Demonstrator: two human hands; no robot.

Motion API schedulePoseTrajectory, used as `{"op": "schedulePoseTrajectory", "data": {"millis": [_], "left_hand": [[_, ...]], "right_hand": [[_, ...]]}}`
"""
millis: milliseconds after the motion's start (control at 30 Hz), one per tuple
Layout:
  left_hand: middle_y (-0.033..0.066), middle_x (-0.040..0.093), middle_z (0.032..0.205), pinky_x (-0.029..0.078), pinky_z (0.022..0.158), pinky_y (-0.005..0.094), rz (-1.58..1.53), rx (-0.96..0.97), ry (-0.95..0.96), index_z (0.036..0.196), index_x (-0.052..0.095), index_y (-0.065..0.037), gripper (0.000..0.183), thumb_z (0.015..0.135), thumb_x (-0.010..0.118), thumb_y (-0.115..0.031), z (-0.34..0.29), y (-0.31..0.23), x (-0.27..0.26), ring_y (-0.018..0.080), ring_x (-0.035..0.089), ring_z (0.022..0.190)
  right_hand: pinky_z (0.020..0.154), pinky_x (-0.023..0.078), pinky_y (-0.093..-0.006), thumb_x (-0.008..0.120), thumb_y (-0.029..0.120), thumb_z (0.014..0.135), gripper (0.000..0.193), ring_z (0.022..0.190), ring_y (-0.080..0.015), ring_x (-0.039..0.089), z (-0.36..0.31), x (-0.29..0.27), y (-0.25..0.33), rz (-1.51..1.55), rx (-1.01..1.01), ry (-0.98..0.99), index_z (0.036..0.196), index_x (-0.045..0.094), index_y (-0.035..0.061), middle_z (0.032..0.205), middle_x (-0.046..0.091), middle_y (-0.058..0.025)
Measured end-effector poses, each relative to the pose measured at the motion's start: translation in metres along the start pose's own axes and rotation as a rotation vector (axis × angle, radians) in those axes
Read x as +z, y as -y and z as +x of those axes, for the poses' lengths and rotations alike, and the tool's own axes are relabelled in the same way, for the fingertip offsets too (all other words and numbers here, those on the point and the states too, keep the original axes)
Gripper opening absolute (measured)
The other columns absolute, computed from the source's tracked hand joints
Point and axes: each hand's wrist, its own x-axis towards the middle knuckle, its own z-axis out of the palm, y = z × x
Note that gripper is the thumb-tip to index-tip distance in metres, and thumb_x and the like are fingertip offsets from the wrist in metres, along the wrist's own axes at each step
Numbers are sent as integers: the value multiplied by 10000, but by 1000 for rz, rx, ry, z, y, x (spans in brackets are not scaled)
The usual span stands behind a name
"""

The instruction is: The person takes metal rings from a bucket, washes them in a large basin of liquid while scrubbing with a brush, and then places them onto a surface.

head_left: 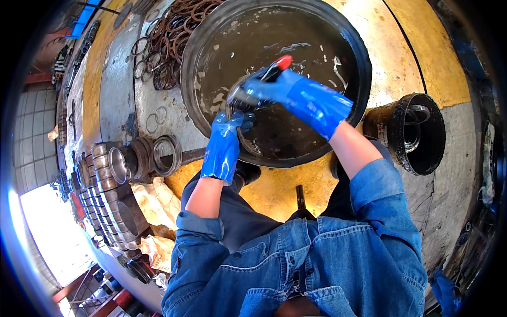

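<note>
Both my hands wear blue rubber gloves over a wide round basin (186, 58) of murky brown liquid. Between the thumb and fingers of my left hand (228, 126) is the near-left part of a thin metal ring (247, 143), its far side hard to make out against the liquid. My right hand (277, 87) is wrapped round a tool with a black and red handle (283, 62). The tool's dark working end (242, 99) is blurred and lies against or just over the ring beside my left fingers; its exact kind does not show.
A heap of rusty rings (177, 37) lies beyond the basin's left side, with thin loose rings (153, 121) nearer. Stacked metal cylinders (113, 195) stand at left by brown paper (158, 203). A black bucket (388, 129) holding metal rings lies at right.
</note>
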Motion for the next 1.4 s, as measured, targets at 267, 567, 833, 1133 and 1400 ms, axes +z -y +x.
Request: {"op": "schedulePoseTrajectory", "data": {"millis": [267, 567, 833, 1133, 1400], "left_hand": [[234, 720, 1026, 604, 817, 415, -116, 60, 71, 1089, 659, 40, 237, 902, 680, -103, 15, 10, 3, 330, 715, 906], [194, 733, 1046, 588, 775, 356, -97, 63, 12, 1200, 638, 49, 318, 953, 656, -151, 9, -1, 8, 261, 715, 888], [172, 730, 1067, 581, 732, 340, 92, -4, 118, 1224, 626, 35, 318, 953, 642, -130, 5, -16, 24, 235, 700, 864], [66, 692, 876, 520, 679, 319, -133, -137, 330, 1260, 637, 27, 389, 1000, 636, -263, 12, -28, 46, 113, 562, 641], [155, 726, 1072, 580, 746, 340, -155, -190, 313, 1363, 556, 13, 515, 1002, 646, -344, 4, -12, 54, 211, 677, 778]], "right_hand": [[735, 543, -342, 722, 348, 850, 325, 757, -147, 682, 31, -32, -88, -54, 161, -529, 906, 747, 28, 809, 739, -93], [783, 548, -322, 772, 343, 854, 329, 823, -150, 671, 18, 9, -22, -54, -141, -50, 971, 745, 37, 891, 744, -84], [781, 538, -366, 726, 278, 791, 368, 837, -228, 699, 20, -52, -86, -126, 289, -592, 1021, 733, -9, 887, 736, -158], [811, 551, -362, 743, 278, 820, 383, 869, -214, 705, -22, -67, -34, -31, 294, -741, 1046, 722, -31, 934, 744, -151], [832, 550, -340, 736, 280, 870, 358, 881, -183, 695, -53, -88, -34, 4, 238, -789, 1070, 724, -16, 966, 745, -127]]}}
